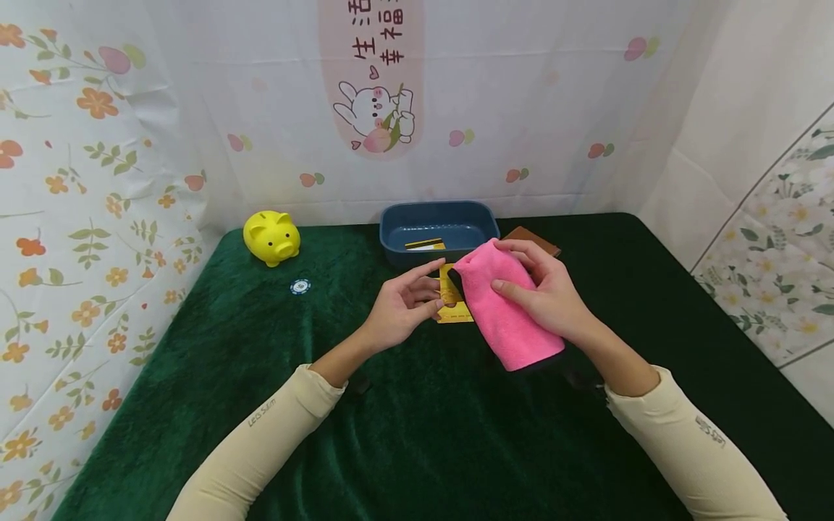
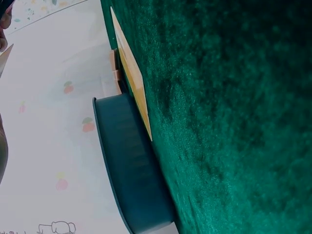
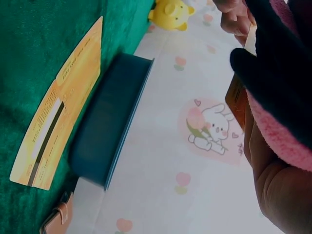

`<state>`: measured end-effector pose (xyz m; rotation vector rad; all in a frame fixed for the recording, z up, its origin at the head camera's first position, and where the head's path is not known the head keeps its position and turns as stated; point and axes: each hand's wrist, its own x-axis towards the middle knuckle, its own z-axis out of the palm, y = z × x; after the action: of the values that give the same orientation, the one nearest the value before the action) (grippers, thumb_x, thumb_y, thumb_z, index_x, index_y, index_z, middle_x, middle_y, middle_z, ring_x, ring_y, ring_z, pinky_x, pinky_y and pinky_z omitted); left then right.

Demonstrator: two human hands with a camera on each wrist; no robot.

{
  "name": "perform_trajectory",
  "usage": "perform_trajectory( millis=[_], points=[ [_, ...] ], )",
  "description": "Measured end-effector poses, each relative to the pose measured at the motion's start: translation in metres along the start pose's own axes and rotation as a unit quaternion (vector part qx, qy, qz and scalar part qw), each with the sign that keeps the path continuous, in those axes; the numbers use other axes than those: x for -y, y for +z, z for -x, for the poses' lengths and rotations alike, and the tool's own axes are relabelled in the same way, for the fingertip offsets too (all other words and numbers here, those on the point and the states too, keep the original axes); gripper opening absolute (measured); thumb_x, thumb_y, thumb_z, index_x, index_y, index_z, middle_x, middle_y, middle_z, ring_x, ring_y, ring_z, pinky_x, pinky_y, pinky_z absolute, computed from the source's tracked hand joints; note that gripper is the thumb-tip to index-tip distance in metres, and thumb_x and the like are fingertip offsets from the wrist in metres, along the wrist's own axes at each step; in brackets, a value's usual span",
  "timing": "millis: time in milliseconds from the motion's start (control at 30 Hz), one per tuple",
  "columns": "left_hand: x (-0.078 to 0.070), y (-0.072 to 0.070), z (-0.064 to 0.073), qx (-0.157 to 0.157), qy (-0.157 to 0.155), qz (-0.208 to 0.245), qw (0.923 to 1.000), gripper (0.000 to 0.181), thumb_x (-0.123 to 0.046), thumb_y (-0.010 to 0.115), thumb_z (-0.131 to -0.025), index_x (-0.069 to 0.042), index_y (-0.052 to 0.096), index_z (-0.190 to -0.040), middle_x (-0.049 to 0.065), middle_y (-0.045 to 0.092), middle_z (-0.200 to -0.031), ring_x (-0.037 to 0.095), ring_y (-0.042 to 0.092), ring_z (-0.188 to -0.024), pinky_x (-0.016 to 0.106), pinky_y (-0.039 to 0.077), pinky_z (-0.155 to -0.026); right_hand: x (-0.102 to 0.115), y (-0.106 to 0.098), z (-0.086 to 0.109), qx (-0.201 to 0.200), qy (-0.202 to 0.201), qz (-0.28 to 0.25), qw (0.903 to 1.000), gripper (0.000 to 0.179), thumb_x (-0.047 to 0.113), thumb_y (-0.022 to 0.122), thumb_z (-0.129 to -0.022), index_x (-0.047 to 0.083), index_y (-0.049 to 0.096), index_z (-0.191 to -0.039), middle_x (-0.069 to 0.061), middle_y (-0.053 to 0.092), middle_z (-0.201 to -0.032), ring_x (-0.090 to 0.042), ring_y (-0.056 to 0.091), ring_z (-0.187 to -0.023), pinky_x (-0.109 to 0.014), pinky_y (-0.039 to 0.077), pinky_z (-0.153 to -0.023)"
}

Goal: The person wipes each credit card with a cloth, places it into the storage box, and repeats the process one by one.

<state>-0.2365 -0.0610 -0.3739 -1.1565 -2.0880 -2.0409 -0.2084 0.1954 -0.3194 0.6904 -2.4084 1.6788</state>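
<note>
My left hand (image 1: 405,307) pinches a yellow bank card (image 1: 448,284) at its left side, index fingertip by the top edge and thumb by the bottom. My right hand (image 1: 544,293) grips a folded pink cloth (image 1: 511,318) with dark edging, which covers the card's right part. In the right wrist view, the card (image 3: 236,100) shows beside the cloth (image 3: 280,139). Below the hands, yellow cards (image 3: 56,119) lie on the green cloth, partly overlapping; in the head view one (image 1: 455,314) shows beneath the held card.
A blue basin (image 1: 439,206) stands at the back with a striped card (image 1: 425,244) in it. Right of it lies a brown wallet (image 1: 533,239), partly behind my right hand. A yellow piggy bank (image 1: 270,239) and a poker chip (image 1: 300,287) are on the left.
</note>
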Motion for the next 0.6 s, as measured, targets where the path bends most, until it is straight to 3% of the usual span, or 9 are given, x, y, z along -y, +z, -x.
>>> perform_trajectory(
  millis=[600],
  points=[
    [0.0014, -0.0015, 0.0006, 0.003, 0.003, -0.017, 0.9998, 0.058, 0.009, 0.061, -0.093, 0.002, 0.042, -0.148, 0.022, 0.066, -0.109, 0.028, 0.068, -0.092, 0.038, 0.060, -0.072, 0.0042, 0.0061, -0.0070, 0.024, 0.000, -0.006, 0.9997, 0.051, 0.003, 0.067, -0.093, 0.011, 0.051, -0.140, -0.015, 0.059, -0.124, -0.023, 0.063, -0.096, -0.032, 0.059, -0.069]
  ],
)
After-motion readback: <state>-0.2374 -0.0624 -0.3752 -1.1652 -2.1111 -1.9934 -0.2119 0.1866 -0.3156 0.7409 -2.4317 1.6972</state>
